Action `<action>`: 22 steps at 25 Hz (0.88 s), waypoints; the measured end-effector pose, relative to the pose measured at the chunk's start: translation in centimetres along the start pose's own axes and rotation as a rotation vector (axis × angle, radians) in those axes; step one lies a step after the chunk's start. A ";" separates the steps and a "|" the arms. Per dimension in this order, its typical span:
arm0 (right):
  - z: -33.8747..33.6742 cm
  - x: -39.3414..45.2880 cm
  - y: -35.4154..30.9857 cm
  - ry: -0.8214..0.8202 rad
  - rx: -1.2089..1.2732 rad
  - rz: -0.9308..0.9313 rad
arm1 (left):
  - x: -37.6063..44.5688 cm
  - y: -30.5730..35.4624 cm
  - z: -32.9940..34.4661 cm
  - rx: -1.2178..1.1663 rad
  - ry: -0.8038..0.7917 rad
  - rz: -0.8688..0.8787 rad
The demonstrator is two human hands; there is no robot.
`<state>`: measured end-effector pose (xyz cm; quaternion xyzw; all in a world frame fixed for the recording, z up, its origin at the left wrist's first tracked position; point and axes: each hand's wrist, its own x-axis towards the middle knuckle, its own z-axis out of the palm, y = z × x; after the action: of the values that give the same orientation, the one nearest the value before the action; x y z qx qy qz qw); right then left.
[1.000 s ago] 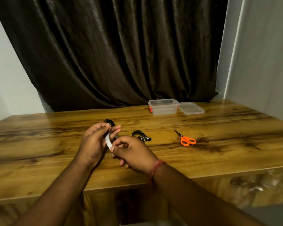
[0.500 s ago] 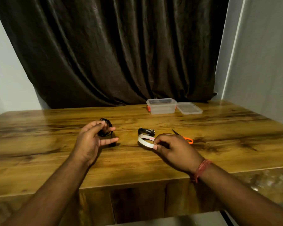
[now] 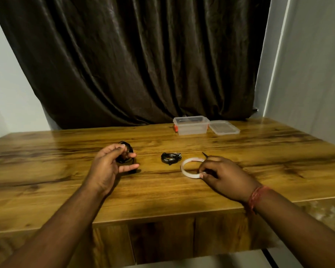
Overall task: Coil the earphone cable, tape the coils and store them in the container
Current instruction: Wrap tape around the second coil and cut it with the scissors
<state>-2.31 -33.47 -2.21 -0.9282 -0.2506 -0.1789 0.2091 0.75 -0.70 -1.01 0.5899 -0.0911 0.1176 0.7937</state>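
Observation:
My left hand (image 3: 109,167) holds a coiled black earphone cable (image 3: 126,154) just above the wooden table (image 3: 66,190), fingers curled round it. A second black coil (image 3: 170,158) lies on the table between my hands. My right hand (image 3: 223,176) pinches the near edge of a white tape roll (image 3: 190,167) that lies flat on the table. A clear plastic container (image 3: 190,125) stands open at the back, its lid (image 3: 223,127) lying beside it on the right.
Scissors lie under my right hand; only the dark blade tip (image 3: 205,154) shows. A dark curtain (image 3: 143,64) hangs behind the table. A wall (image 3: 317,74) stands close on the right. The table's front edge runs under my forearms.
My hands have come apart. The right hand carried the tape roll to the right and set it down flat near the scissors. The left hand kept the coil.

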 end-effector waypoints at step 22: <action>-1.1 0.8 2.3 0.149 -0.372 0.215 | 0.0 -0.3 0.1 0.012 -0.038 0.022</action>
<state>-0.64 -35.54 -1.58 -0.9563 -0.0968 -0.2666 0.0703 0.85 -0.86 -1.27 0.5959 -0.1121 0.1157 0.7867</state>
